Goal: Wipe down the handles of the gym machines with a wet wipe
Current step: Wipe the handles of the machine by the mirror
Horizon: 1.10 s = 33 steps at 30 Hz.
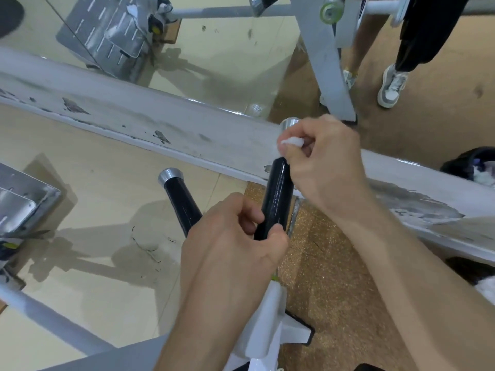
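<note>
Handle (276, 199) wiping is underway: our left hand (233, 236) clamps its base at 6 o'clock while our right hand (321, 167) pinches the wet wipe (292, 142) at 12; next, we judge, a downward stroke.

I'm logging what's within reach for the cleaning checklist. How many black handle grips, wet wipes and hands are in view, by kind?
Black handle grips: 2, one held by both hands, one free beside it
Wet wipes: 1, bunched in the right hand's fingers
Hands: 2, left hand, right hand
Total: 5
</note>
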Tool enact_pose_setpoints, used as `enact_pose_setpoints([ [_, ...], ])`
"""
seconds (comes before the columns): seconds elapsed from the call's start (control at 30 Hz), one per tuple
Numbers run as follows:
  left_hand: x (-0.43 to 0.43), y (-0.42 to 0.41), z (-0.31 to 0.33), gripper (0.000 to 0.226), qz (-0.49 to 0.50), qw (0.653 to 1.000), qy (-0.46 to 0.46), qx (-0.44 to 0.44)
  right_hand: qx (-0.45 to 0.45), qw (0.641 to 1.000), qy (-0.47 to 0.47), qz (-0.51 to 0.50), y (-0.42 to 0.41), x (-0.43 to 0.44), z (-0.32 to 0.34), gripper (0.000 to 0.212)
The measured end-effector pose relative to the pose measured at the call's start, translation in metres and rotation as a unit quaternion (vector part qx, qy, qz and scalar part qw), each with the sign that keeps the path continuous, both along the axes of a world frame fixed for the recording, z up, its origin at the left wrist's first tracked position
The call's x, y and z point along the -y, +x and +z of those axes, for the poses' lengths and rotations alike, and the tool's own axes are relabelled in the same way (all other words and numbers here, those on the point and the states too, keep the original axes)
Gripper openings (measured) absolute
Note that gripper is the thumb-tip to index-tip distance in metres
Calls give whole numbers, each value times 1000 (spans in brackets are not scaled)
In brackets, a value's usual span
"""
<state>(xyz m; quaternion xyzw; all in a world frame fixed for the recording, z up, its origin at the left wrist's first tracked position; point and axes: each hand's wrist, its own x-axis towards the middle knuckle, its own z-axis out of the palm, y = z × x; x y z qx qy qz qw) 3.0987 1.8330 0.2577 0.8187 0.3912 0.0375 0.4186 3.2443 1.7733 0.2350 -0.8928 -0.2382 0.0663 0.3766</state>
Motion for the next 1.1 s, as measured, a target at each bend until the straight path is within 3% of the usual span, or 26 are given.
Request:
enact_pose_setpoints([
  [0.1,-6,6,1,13,-22,1000,-10,-8,42,997,-33,-55,18,-14,1,11],
  [0.17,-15,16,4,5,0,999,-6,50,32,997,-35,-66,27,-20,8,11],
  [0.27,-29,49,3,17,7,990,-12,140,-37,999,-2,-38,19,-14,14,13],
  [0.37,-30,83,-5,27,-74,989,-7,131,-139,984,104,-40,12,2,14,27],
  [0.43,-30,97,-13,24,-62,988,-5,141,-232,950,201,-62,10,11,15,33],
  [0.5,-36,105,-19,15,-23,988,-36,147,-264,925,257,-92,7,17,13,34],
  [0.63,-52,110,-29,10,47,965,-218,138,-183,960,178,-115,2,26,4,35],
  [0.73,-55,100,-34,17,61,944,-300,125,-197,965,136,-109,-3,30,0,33],
  [0.87,-56,98,-35,31,30,941,-314,124,-193,970,109,-104,-12,32,1,36],
  [1.1,-62,100,-35,7,42,939,-333,71,-198,977,52,-57,-26,37,7,41],
])
